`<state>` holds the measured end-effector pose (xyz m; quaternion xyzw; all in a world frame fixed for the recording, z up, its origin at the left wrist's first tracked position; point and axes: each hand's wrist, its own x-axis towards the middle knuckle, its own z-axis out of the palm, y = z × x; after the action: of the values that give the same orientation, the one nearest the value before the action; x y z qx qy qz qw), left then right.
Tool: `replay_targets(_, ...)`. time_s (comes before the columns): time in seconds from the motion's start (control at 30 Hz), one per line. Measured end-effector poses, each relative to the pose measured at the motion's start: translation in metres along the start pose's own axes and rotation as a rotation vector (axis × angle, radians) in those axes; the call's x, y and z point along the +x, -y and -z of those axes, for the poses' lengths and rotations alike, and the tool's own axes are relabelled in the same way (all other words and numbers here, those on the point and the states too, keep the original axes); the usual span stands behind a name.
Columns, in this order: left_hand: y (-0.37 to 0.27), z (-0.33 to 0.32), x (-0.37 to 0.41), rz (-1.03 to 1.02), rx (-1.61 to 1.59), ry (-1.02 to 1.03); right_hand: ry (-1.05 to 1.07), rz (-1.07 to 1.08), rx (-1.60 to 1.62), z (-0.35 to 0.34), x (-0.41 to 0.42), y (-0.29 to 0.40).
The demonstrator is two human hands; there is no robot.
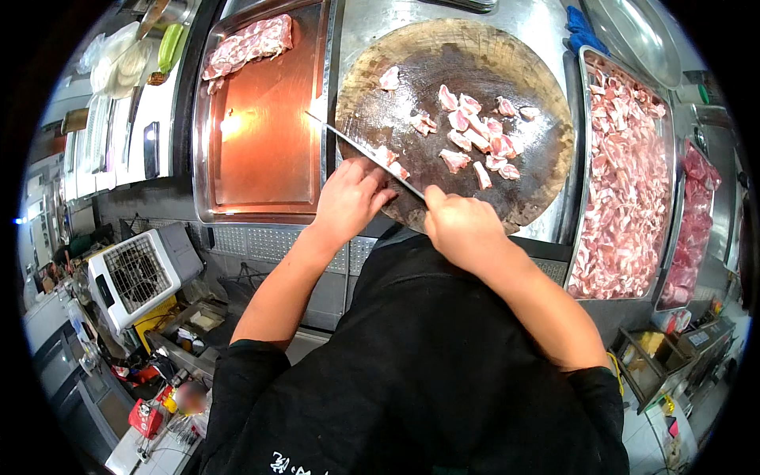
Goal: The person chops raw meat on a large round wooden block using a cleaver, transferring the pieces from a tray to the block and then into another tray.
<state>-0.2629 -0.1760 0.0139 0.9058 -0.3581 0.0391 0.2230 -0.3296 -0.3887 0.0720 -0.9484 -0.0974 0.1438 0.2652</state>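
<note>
My right hand (460, 225) is closed on the handle of a large knife. The knife blade (368, 154) points up and left, its tip past the left edge of a round wooden chopping block (534, 65). My left hand (351, 196) lies beside the blade at the block's lower left edge, fingers curled; whether it grips meat is hidden. Small raw meat pieces (389, 155) lie along the blade's far side. Several more cut pieces (478, 135) are spread over the block's middle and right.
Left of the block, a metal tray (267, 209) holds a slab of raw meat (252, 46). To the right, another tray (585, 172) is heaped with cut meat, with a narrower tray of red meat (689, 231) beyond it. A blue cloth (585, 32) lies behind.
</note>
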Motion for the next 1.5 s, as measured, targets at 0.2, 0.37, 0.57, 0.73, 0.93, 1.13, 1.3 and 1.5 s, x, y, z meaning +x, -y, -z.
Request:
replay_targets(0.2, 0.011, -0.001, 0.000, 0.138, -0.064, -0.023, 0.121, -0.174, 0.273, 0.041, -0.052, -0.065)
replay_targets(0.37, -0.016, -0.031, 0.038, -0.051, -0.220, -0.126, 0.040, -0.273, 0.061, 0.055, -0.065, -0.065)
replay_targets(0.57, -0.016, -0.027, 0.037, -0.123, -0.058, 0.036, -0.027, -0.137, -0.121, 0.047, -0.089, -0.050)
replay_targets(0.73, -0.015, -0.022, 0.040, -0.121, 0.027, 0.147, 0.043, -0.128, -0.116, 0.054, -0.096, -0.037)
replay_targets(0.93, -0.014, -0.028, 0.041, -0.135, -0.067, 0.056, -0.100, -0.039, -0.070, 0.017, -0.019, -0.034)
replay_targets(1.13, -0.001, -0.032, 0.020, -0.149, -0.036, -0.129, 0.025, -0.152, 0.041, 0.041, -0.067, -0.070)
replay_targets(1.3, -0.005, -0.033, 0.027, -0.160, -0.005, -0.035, -0.046, -0.125, -0.040, 0.052, -0.087, -0.040)
replay_targets(1.5, -0.002, -0.028, 0.026, -0.132, 0.065, 0.113, 0.054, -0.165, -0.025, 0.051, -0.099, -0.012)
